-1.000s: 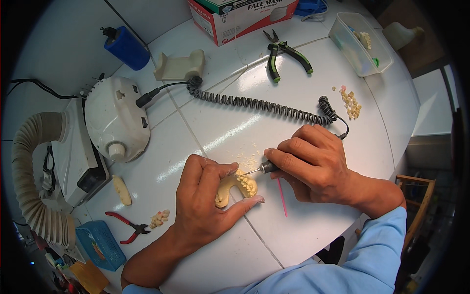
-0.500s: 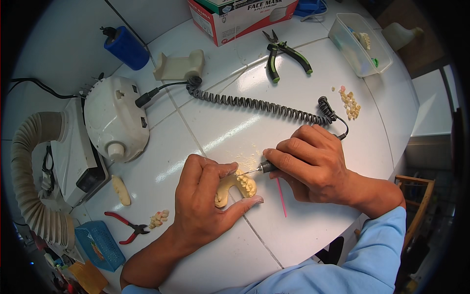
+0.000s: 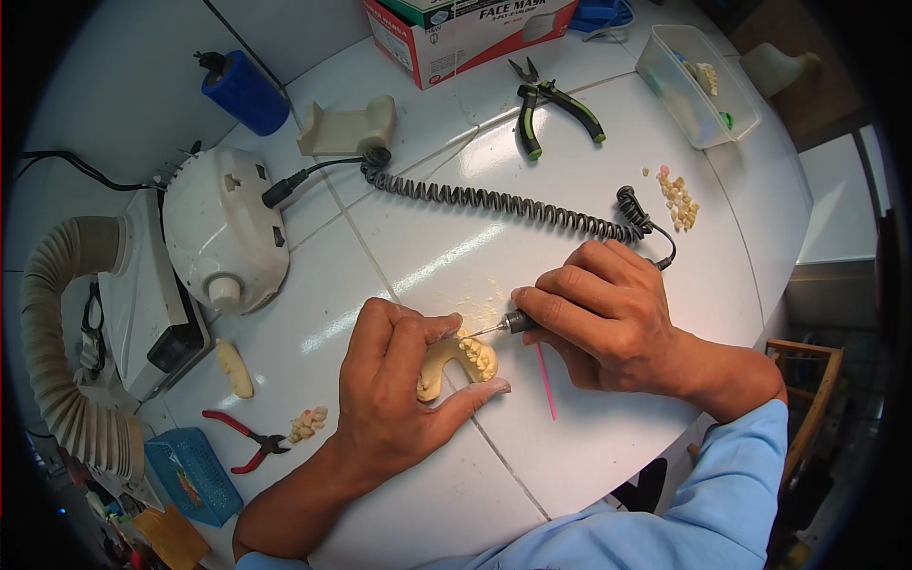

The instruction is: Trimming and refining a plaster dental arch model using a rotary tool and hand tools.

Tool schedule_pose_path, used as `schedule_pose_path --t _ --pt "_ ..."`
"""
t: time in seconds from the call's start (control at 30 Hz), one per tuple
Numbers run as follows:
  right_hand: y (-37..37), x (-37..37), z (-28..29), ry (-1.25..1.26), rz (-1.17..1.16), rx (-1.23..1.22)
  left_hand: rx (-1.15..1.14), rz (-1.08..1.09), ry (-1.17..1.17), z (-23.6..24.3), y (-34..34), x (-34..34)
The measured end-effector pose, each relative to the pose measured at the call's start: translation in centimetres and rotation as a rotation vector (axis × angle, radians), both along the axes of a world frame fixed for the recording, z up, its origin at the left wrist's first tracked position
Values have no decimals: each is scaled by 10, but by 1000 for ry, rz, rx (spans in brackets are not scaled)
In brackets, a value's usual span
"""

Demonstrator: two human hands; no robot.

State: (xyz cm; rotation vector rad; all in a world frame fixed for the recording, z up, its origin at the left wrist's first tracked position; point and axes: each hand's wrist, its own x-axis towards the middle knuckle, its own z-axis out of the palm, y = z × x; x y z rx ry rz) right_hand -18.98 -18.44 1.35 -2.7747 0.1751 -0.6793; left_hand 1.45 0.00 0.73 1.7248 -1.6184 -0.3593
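My left hand [image 3: 389, 380] grips a cream-coloured, horseshoe-shaped dental model [image 3: 440, 365], thumb at its near side and fingers at its far side. Molded teeth line the model's right arm. In my right hand [image 3: 608, 318] is a dark rotary handpiece [image 3: 519, 322], held like a pen. Its thin metal bur [image 3: 487, 330] points left and meets the model's teeth near my left fingertips. Pale shavings [image 3: 483, 302] lie on the white tiles just beyond the model. A pink stick [image 3: 545, 382] lies under my right hand, its upper end hidden.
A coiled black cord [image 3: 494, 201] runs from the white control unit [image 3: 226, 233] to the handpiece. Green-handled pliers [image 3: 546, 109], a clear tub [image 3: 703, 90] and loose teeth [image 3: 678, 201] lie farther off. Red-handled cutters [image 3: 249, 444] and a blue basket [image 3: 194, 475] are at left.
Both hands stay nearly still. The model and the handpiece tip have shifted only very slightly, with the bur still at the teeth.
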Motion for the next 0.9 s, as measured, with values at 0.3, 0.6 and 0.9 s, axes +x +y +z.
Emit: schedule_pose_path --t 0.3,0.6,0.9 --pt "-1 0 -1 0 3 -5 -11 -17 6 -1 0 1" --pt "-1 0 0 -3 1 3 -10 -24 14 0 0 1" --pt "-1 0 1 4 1 -4 -4 -25 16 -1 0 1"
